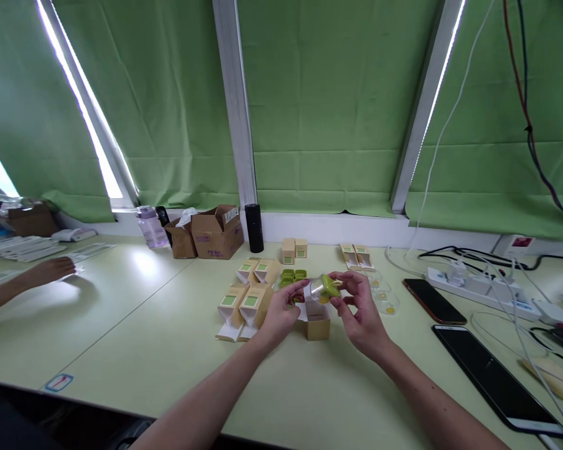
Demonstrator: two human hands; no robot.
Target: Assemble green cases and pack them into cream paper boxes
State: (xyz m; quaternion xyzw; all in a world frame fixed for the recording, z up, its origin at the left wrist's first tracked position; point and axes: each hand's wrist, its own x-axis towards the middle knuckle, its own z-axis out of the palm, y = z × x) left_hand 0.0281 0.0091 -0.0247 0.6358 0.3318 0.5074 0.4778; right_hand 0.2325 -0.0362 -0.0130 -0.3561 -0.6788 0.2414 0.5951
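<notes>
My left hand [281, 309] and my right hand [361, 306] meet over the table's middle, both closed on a small clear plastic capsule with a green piece inside [325, 287]. Directly below it stands an open tan box [318, 325] with its white flap up. Left of my hands lie several tan cartons with green labels [244, 303]. Small green pieces [293, 275] sit just behind my left hand. Clear capsules with yellow bits [385, 300] lie right of my right hand.
Another person's hand [49, 270] rests on the table at far left. Brown cardboard boxes [216, 231], a purple bottle [151, 226] and a black cylinder [254, 227] stand at the back. Two phones [434, 301] [495, 375], a power strip [478, 286] and cables lie right.
</notes>
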